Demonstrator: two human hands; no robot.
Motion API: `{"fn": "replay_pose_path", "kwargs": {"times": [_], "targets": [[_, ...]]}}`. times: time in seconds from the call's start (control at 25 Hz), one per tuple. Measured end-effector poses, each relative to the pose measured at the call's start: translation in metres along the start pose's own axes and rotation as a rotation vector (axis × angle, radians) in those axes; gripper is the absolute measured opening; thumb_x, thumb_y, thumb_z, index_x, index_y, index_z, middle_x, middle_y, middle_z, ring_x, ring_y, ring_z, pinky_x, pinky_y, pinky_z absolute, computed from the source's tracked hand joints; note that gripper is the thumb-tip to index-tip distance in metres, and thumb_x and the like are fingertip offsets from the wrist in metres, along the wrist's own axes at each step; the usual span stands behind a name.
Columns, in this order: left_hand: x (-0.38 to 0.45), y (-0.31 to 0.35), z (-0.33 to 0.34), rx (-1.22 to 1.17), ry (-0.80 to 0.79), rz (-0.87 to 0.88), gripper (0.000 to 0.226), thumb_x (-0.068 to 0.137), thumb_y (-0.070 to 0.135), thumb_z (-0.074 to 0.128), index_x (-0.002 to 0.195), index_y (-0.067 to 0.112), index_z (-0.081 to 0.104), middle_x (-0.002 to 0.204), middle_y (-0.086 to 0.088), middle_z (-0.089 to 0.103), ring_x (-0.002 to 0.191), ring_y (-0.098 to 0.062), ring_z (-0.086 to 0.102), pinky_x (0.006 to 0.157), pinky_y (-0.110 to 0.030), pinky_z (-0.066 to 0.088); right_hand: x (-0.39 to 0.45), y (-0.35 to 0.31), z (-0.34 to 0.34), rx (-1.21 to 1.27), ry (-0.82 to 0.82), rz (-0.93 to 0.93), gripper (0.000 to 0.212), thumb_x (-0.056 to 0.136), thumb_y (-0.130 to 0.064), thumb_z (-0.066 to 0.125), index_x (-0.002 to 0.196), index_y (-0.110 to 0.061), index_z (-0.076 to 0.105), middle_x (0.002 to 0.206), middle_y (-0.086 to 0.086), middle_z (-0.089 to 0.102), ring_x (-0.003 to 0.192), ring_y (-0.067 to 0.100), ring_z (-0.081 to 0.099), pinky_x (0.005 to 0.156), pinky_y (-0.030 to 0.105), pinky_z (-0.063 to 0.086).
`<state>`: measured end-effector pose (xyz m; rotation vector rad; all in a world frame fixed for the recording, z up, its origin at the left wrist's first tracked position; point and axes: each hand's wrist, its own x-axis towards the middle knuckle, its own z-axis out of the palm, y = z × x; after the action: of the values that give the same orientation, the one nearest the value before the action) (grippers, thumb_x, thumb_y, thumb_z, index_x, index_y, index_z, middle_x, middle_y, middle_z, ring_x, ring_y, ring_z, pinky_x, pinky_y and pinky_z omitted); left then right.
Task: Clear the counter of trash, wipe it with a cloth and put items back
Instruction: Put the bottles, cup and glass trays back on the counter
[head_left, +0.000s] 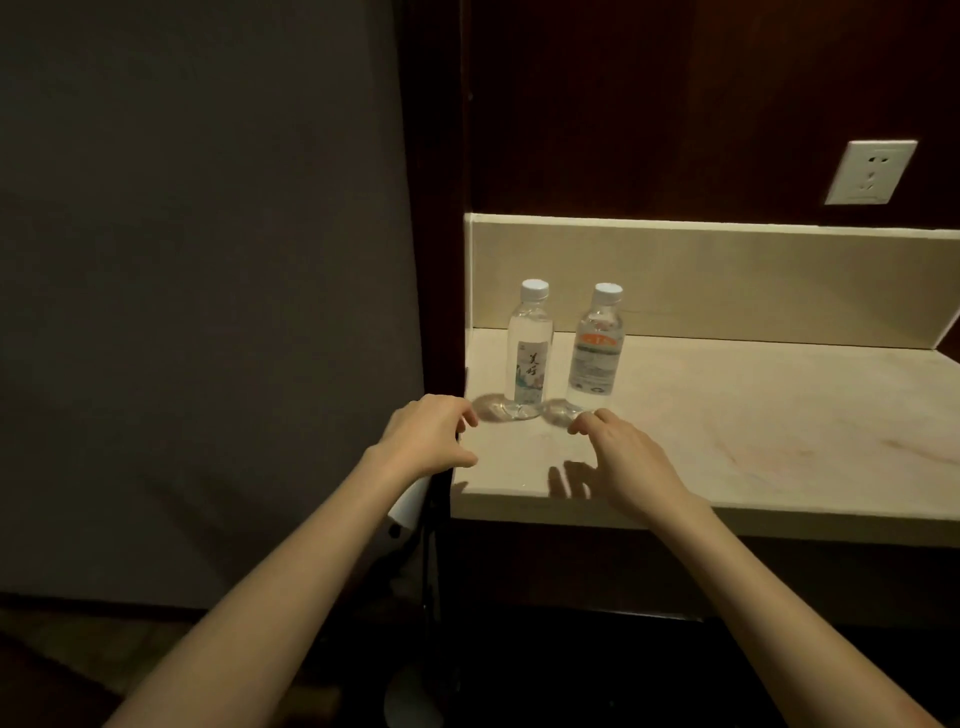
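Counter (727, 415): pale stone top, seen from my headset. Two capped water bottles, the left bottle (529, 353) and the right bottle (597, 345), stand upright near its far left corner. My left hand (426, 434) and right hand (623, 457) hover just before them, fingers loosely curled, grasping nothing.

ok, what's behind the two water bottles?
Behind the left bottle and right bottle: only bare counter, then the beige backsplash. The strip directly behind each label is hidden.
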<state>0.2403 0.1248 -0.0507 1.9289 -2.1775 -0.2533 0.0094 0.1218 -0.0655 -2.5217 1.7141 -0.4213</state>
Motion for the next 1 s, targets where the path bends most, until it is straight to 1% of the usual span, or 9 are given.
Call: {"fn": "replay_pose_path", "kwargs": {"times": [0.08,0.16,0.24,0.32,0.4,0.6,0.68,0.84,1.0], "targets": [[-0.030,-0.011,-0.002,0.028,0.000,-0.023,0.042,0.078,0.036,0.072,0.117,0.027,0.060,0.113,0.009,0.064,0.101,-0.011,0.060,0.072,-0.026,0.047,-0.012,-0.023,-0.002,0.042,-0.007,-0.072,0.044,0.088,-0.034,0.064,0.127,-0.019,0.049,0.132,-0.001,0.051,0.112,0.020,0.055,0.087,0.037,0.050],[-0.060,-0.028,0.000,0.060,-0.009,-0.068,0.041,0.078,0.037,0.071,0.117,0.028,0.060,0.112,0.011,0.063,0.102,-0.010,0.060,0.071,-0.025,0.042,-0.023,-0.049,0.000,0.082,-0.042,-0.147,0.042,0.088,-0.031,0.064,0.125,-0.019,0.049,0.128,-0.001,0.054,0.111,0.019,0.055,0.086,0.037,0.050],[-0.088,-0.047,0.002,0.085,-0.022,-0.106,0.042,0.077,0.036,0.072,0.117,0.027,0.060,0.113,0.011,0.062,0.105,-0.012,0.060,0.074,-0.026,0.045,-0.034,-0.077,0.008,0.108,-0.077,-0.218,0.041,0.087,-0.029,0.064,0.124,-0.019,0.049,0.124,0.000,0.055,0.109,0.019,0.056,0.084,0.036,0.049],[-0.114,-0.070,0.005,0.101,-0.047,-0.147,0.045,0.078,0.038,0.073,0.119,0.026,0.059,0.116,0.009,0.062,0.106,-0.013,0.059,0.079,-0.029,0.049,-0.042,-0.105,0.023,0.105,-0.107,-0.278,0.043,0.086,-0.033,0.066,0.123,-0.019,0.049,0.121,0.000,0.056,0.106,0.021,0.057,0.080,0.035,0.050],[-0.140,-0.096,0.007,0.107,-0.069,-0.193,0.045,0.080,0.039,0.072,0.121,0.026,0.058,0.118,0.008,0.062,0.107,-0.013,0.059,0.082,-0.030,0.050,-0.047,-0.133,0.042,0.094,-0.158,-0.307,0.044,0.086,-0.034,0.066,0.124,-0.018,0.049,0.120,0.000,0.056,0.106,0.022,0.057,0.077,0.034,0.050],[-0.190,-0.169,0.017,0.109,-0.084,-0.289,0.045,0.080,0.039,0.073,0.120,0.025,0.058,0.117,0.006,0.062,0.105,-0.013,0.060,0.085,-0.033,0.053,-0.044,-0.202,0.088,0.076,-0.239,-0.354,0.043,0.087,-0.036,0.065,0.122,-0.017,0.049,0.122,0.001,0.055,0.105,0.023,0.059,0.078,0.037,0.052],[-0.207,-0.204,0.019,0.111,-0.110,-0.316,0.046,0.080,0.040,0.073,0.121,0.025,0.058,0.116,0.006,0.062,0.104,-0.014,0.060,0.085,-0.035,0.054,-0.040,-0.235,0.109,0.070,-0.270,-0.353,0.041,0.086,-0.036,0.065,0.120,-0.018,0.049,0.120,0.000,0.055,0.104,0.023,0.059,0.074,0.034,0.051],[-0.234,-0.284,0.031,0.122,-0.186,-0.339,0.043,0.081,0.036,0.071,0.120,0.025,0.057,0.116,0.005,0.061,0.102,-0.014,0.059,0.084,-0.033,0.053,-0.033,-0.305,0.165,0.083,-0.330,-0.300,0.039,0.087,-0.035,0.064,0.117,-0.018,0.048,0.116,0.001,0.054,0.102,0.023,0.058,0.072,0.032,0.048],[-0.249,-0.352,0.058,0.116,-0.258,-0.323,0.041,0.082,0.032,0.070,0.120,0.022,0.058,0.117,0.002,0.059,0.104,-0.016,0.059,0.084,-0.034,0.053,-0.035,-0.365,0.233,0.138,-0.418,-0.213,0.042,0.088,-0.034,0.064,0.124,-0.019,0.048,0.120,0.000,0.053,0.105,0.021,0.057,0.077,0.030,0.049]]}}
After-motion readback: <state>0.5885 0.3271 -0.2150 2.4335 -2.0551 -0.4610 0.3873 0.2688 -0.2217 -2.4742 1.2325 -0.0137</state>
